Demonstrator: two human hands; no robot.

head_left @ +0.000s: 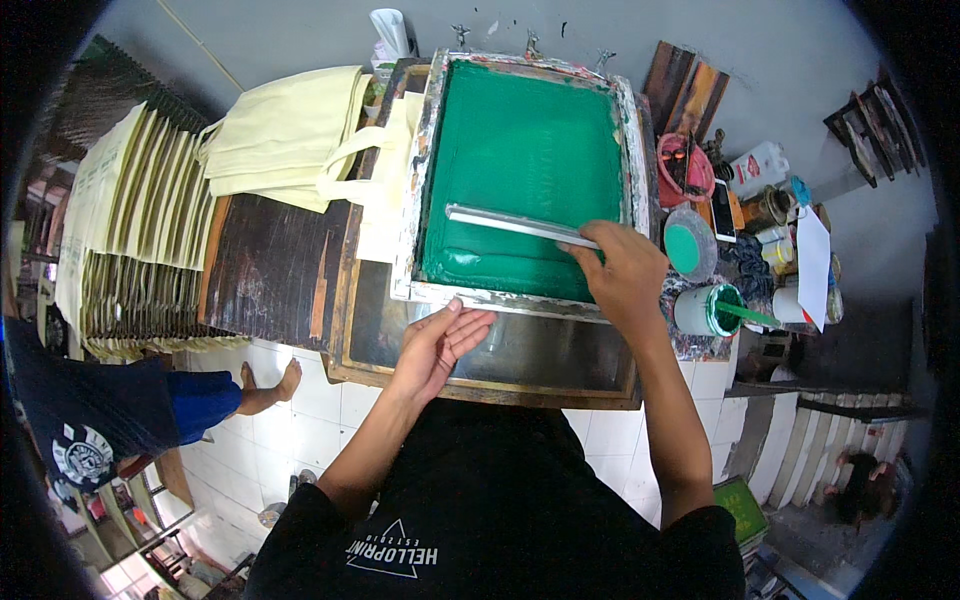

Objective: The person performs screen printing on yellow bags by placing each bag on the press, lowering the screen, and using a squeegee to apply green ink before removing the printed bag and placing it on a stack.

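A screen-printing frame (pixel 403 250) with a paint-spattered white rim lies in front of me, its inside coated in green ink (pixel 530 140). My right hand (pixel 625 275) is closed around the right end of a squeegee (pixel 510 220) with a silvery bar, which lies across the screen's lower half. A thick ridge of ink lies on the near side of it. At the frame's near edge, my left hand (pixel 440 345) is palm up with fingers stretched out and the thumb at the rim. A cream tote bag (pixel 385 200) sticks out from beneath the frame's left side.
Folded cream bags (pixel 285 130) are stacked on the left, beside a rack of hanging bags (pixel 130 200). To the right are an ink bowl (pixel 688 245), an ink jar (pixel 705 310) with a green stick, and a phone (pixel 722 212). Another person (pixel 110 410) stands at the left.
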